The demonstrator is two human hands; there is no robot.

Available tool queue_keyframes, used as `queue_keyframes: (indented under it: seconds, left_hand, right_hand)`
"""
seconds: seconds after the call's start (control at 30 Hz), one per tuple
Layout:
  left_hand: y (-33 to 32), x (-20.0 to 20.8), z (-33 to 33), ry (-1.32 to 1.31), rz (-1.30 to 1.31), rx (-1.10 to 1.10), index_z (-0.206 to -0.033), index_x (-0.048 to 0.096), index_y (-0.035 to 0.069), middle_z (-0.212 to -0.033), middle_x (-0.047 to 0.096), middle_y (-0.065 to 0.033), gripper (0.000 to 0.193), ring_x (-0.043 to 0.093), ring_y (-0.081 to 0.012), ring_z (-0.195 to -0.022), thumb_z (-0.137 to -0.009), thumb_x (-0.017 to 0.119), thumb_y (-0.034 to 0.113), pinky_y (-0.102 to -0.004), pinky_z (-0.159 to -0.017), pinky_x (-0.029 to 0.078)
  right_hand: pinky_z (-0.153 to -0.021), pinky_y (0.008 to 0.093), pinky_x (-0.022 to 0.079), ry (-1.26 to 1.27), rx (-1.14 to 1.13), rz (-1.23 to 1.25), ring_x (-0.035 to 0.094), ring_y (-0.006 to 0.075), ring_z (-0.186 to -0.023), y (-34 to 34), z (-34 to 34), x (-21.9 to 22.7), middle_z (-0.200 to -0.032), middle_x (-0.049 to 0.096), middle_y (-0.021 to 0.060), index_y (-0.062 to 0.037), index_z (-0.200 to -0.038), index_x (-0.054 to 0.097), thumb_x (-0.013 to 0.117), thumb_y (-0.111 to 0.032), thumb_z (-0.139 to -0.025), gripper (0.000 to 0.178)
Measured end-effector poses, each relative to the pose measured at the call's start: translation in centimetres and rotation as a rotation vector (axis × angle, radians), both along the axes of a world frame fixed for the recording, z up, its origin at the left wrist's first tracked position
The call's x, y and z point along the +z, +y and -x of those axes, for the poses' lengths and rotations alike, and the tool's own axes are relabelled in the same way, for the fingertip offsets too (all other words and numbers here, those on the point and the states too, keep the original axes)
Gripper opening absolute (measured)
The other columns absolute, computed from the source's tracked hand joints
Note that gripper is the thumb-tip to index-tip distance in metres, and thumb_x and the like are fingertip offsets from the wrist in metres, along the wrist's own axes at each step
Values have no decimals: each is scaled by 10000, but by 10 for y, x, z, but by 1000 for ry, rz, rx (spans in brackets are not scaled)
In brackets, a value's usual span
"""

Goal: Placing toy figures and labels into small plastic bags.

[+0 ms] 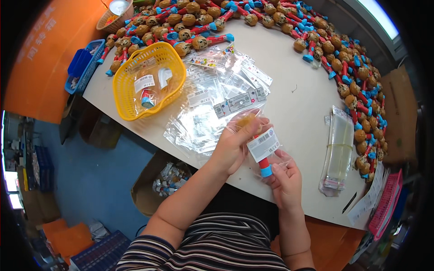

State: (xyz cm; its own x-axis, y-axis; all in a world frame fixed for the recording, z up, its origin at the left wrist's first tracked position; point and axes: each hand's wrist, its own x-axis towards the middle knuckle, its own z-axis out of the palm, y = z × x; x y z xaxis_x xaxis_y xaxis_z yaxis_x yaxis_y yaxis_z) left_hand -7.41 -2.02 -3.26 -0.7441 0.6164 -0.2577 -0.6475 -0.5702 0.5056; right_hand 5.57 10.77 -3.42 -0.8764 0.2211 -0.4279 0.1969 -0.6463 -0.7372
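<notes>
Between my two hands, just over the table's front edge, is a bagged toy (265, 164): a red stick with a blue foot inside a clear plastic bag with a white printed label (263, 144). My left hand (236, 145) is closed on its upper end, thumb on top, partly covering a brownish rounded part. At the lower end, my right hand (286, 179) pinches the bag beside the blue foot. Beyond my left hand lies a spread pile of flat clear bags (199, 124) with printed cards and labels.
A yellow basket (121, 97) at the left holds a bagged toy. Brown-headed toys (312, 45) line the far and right edges. Stacked clear bags (338, 144) lie at right, near a pink basket (388, 205). An open carton (147, 192) stands below the table.
</notes>
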Motion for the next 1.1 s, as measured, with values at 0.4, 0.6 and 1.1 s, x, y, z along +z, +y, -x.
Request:
queue_keyframes:
  seconds: [0.4,0.6,1.1]
  left_hand:
    - [19,-16,-5,232,335,323,-1137,509,33,-952,632,-95,332,670,-188,-886,-890,700,145,-298,-803,559]
    - [10,-9,-3,28,-51,282,-1100,515,50,-948,633,-97,360,665,-192,-879,-956,579,373,-333,-801,557]
    - [-28,11,-6,189,237,294,-1255,465,0,-1025,590,-60,485,599,-131,-949,-845,722,34,-282,-838,512]
  right_hand:
    - [-949,335,494,192,-99,-231,565,215,-1122,-21,2,-3,-1243,505,147,5,-1241,404,671,150,-766,564]
    - [-882,341,526,179,-112,-244,638,215,-1002,-15,0,-16,-1125,610,150,-5,-1212,440,616,16,-858,397]
    - [-925,352,520,242,-52,-249,640,235,-1024,-44,5,-12,-1201,585,193,-6,-1237,424,560,52,-878,389]
